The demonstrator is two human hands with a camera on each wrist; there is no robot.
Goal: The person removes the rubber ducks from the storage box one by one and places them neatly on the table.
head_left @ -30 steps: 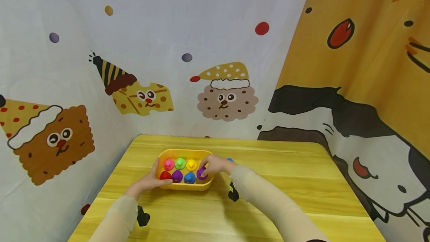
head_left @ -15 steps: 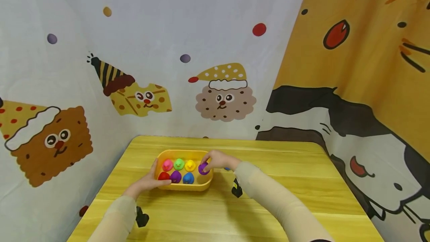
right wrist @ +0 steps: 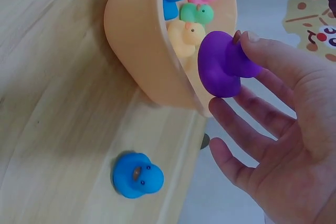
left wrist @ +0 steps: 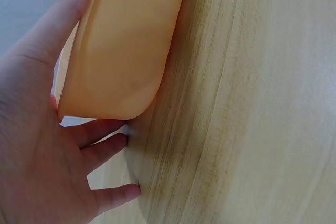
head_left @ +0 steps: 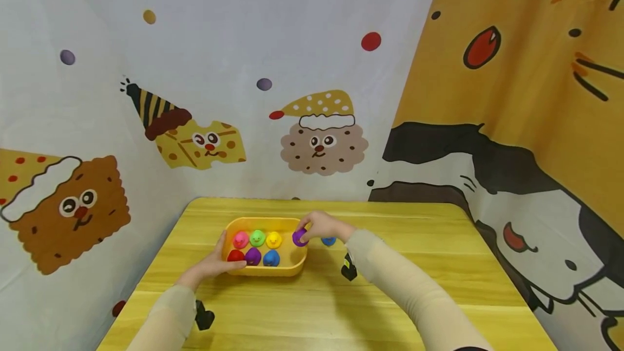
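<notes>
Cartoon faces (head_left: 324, 151) smile behind the counter (head_left: 273, 307). Right fingers (right wrist: 240, 128) pinch a purple duck (right wrist: 218, 64) at the tub's (head_left: 263, 271) right rim; a blue duck (right wrist: 137, 176) sits outside, nearer them. Left fingers (left wrist: 106, 151), spread wide, touch the tub's left end.

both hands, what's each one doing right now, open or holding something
Left hand: open, spread against the left end of the yellow tray.
Right hand: holding a purple duck between thumb and fingers.
</notes>
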